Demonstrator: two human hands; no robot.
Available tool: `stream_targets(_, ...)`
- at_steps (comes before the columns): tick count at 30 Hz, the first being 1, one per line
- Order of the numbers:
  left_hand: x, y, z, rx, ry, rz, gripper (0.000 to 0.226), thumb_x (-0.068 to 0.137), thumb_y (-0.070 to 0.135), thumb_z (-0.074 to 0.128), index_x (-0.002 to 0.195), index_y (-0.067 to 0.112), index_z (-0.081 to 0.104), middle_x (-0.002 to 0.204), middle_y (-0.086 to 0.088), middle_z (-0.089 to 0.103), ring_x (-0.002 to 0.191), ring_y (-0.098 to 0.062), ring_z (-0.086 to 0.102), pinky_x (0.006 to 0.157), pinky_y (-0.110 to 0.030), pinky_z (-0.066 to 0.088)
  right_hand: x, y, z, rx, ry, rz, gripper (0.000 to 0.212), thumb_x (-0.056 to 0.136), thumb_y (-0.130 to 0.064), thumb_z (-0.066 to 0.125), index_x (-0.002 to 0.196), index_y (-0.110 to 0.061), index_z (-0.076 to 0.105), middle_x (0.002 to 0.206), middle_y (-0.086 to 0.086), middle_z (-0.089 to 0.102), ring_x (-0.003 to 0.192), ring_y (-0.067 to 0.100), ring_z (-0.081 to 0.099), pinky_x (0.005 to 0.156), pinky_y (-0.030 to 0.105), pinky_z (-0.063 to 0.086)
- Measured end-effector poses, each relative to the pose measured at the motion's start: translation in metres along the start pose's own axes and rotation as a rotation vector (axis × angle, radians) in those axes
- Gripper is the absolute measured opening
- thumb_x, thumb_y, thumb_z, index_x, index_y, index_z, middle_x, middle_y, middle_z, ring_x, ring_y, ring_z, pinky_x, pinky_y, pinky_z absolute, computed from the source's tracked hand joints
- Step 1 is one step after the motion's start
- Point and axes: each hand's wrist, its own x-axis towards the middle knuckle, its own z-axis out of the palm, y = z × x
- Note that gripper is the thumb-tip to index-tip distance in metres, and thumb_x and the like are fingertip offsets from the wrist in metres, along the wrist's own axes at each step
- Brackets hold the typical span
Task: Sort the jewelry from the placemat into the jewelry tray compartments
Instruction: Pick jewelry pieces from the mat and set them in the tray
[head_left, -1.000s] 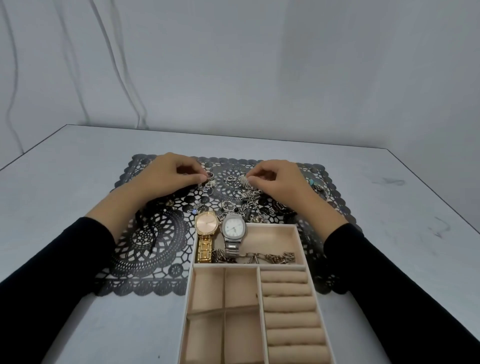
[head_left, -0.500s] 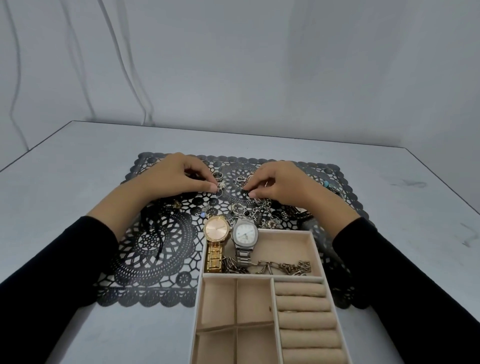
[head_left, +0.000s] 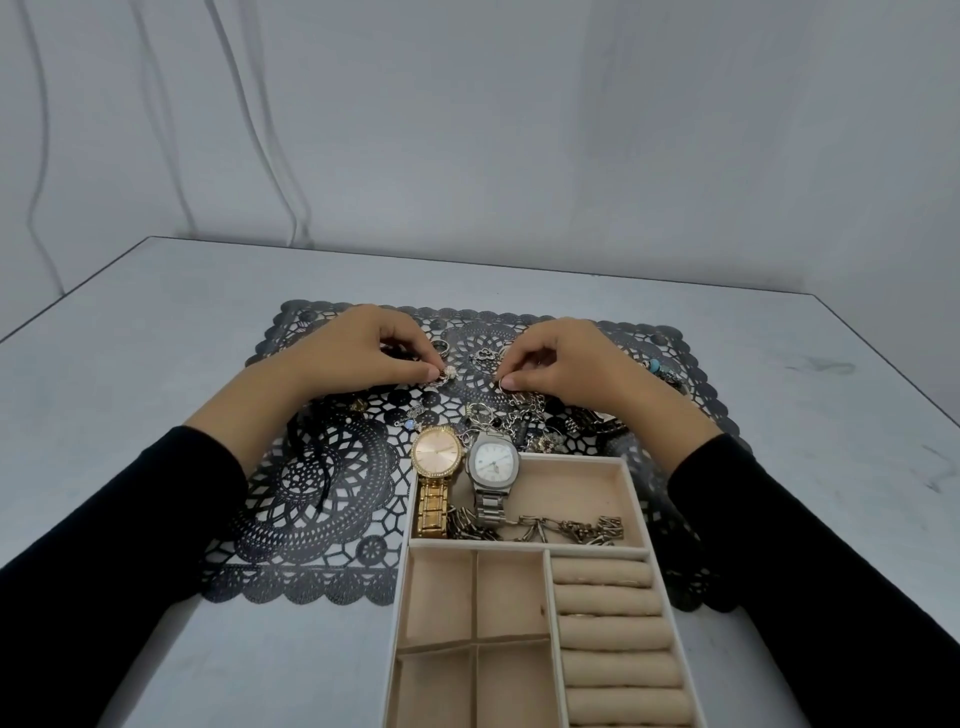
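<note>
A black lace placemat (head_left: 322, 499) lies on the grey table with small jewelry scattered over its middle (head_left: 519, 421). My left hand (head_left: 363, 353) pinches a small pearl-topped ring (head_left: 448, 372) against the mat. My right hand (head_left: 561, 364) pinches a small silver piece (head_left: 503, 383) at the edge of the pile. The beige jewelry tray (head_left: 631, 470) stands in front. Its far compartment holds a gold watch (head_left: 436, 457), a silver watch (head_left: 492, 467) and a chain (head_left: 566, 530).
The tray has small square compartments (head_left: 475, 597) at its left and ring rolls (head_left: 608, 629) at its right. A turquoise-beaded piece (head_left: 655, 365) lies at the mat's right edge. A grey wall stands behind the table.
The view has shifted a little. Both hands have stayed over the jewelry pile, with fingertips lowered and closed onto small pieces.
</note>
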Motion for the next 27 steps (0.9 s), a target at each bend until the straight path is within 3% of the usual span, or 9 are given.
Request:
stream_targets(10,0.001,0.003,0.005,0.128,0.002,0.049,0.007,0.084,0.027,0.074,0.086,0.033,0.073,0.092,0.018,0.070,0.095,0.001,0.062,0.087,-0.022,0.047,-0.001,0.002,0.000,0.037,0.032,0.025,0.005,0.080,-0.019,0.077,0.081,-0.023,0.076,0.083,0.004,0.073,0.076,0.017,0.063,0.075,0.032,0.054)
stream_targets(13,0.001,0.004,0.006,0.151,-0.001,0.054,0.005,0.086,0.029,0.072,0.086,0.034,0.070,0.093,0.018,0.069,0.096,0.001,0.062,0.085,-0.022,0.045,-0.001,0.002,-0.001,0.052,0.037,0.029,0.005,0.080,-0.018,0.077,0.082,-0.022,0.076,0.083,0.000,0.073,0.074,0.008,0.062,0.074,0.028,0.054)
stream_targets(19,-0.003,0.005,0.002,0.014,0.040,-0.007,0.001,0.088,0.027,0.071,0.087,0.029,0.071,0.092,0.012,0.073,0.094,-0.005,0.067,0.091,-0.028,0.052,-0.001,0.001,-0.002,0.110,0.101,0.041,0.007,0.080,-0.017,0.076,0.086,-0.020,0.077,0.072,-0.011,0.069,0.062,-0.005,0.055,0.060,0.007,0.044)
stream_targets(24,-0.004,0.008,0.000,-0.061,0.083,-0.035,0.004,0.088,0.028,0.070,0.090,0.025,0.072,0.090,0.005,0.075,0.090,-0.014,0.069,0.088,-0.026,0.051,-0.004,-0.001,-0.002,0.166,0.158,0.049,0.007,0.080,-0.019,0.077,0.086,-0.017,0.077,0.069,-0.009,0.068,0.060,-0.007,0.054,0.060,0.006,0.042)
stream_targets(27,-0.007,0.013,0.001,-0.111,0.114,-0.038,0.006,0.089,0.025,0.071,0.091,0.020,0.072,0.080,0.011,0.073,0.076,-0.003,0.066,0.076,-0.015,0.049,-0.007,-0.004,-0.003,0.227,0.198,0.081,0.008,0.078,-0.020,0.079,0.086,-0.020,0.078,0.072,-0.005,0.070,0.064,-0.001,0.058,0.064,0.011,0.045)
